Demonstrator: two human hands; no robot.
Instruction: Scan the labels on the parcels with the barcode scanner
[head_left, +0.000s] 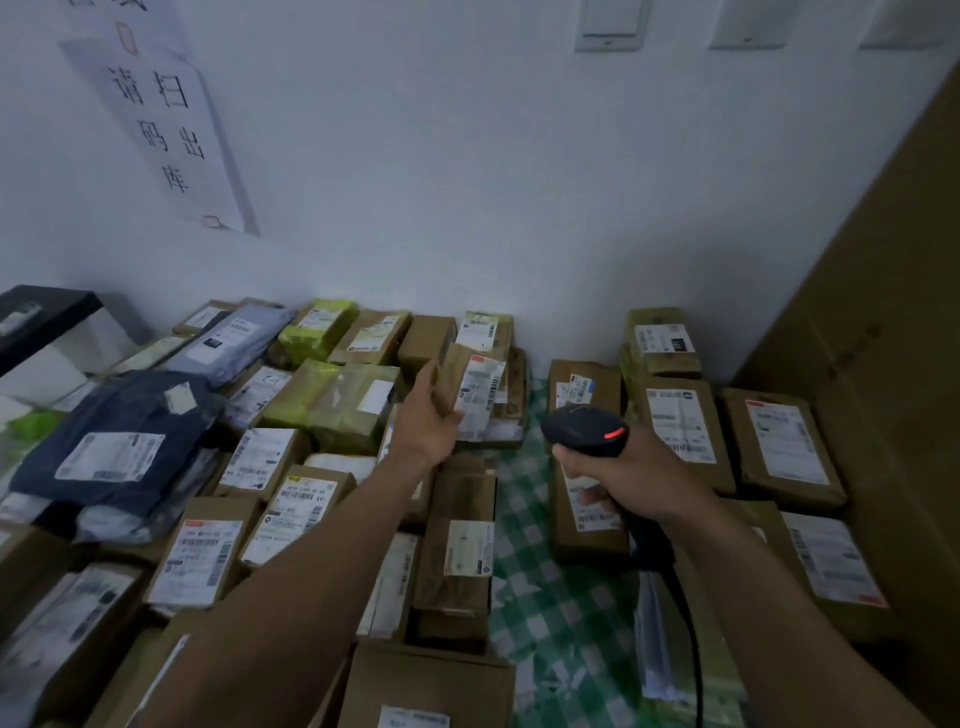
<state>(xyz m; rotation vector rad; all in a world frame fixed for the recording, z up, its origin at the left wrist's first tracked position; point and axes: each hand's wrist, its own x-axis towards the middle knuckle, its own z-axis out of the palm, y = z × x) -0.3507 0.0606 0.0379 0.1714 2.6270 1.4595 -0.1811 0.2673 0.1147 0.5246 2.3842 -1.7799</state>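
Note:
My left hand (423, 415) grips a small brown parcel (470, 389) lifted above the pile, its white label turned toward me. To the right, my right hand (618, 473) holds the black barcode scanner (587, 423) by its handle. A red light glows on the scanner's head, which points left toward the held parcel. The scanner's black cable (691, 623) runs down past my right forearm. Several labelled brown boxes and bags lie all around on the table.
Parcels crowd the left side, among them a dark blue bag (111, 447) and green-taped boxes (332, 400). More boxes (779, 447) sit at the right. A green checked cloth (550, 587) shows between them. A large cardboard sheet (883, 312) leans at the right; white wall behind.

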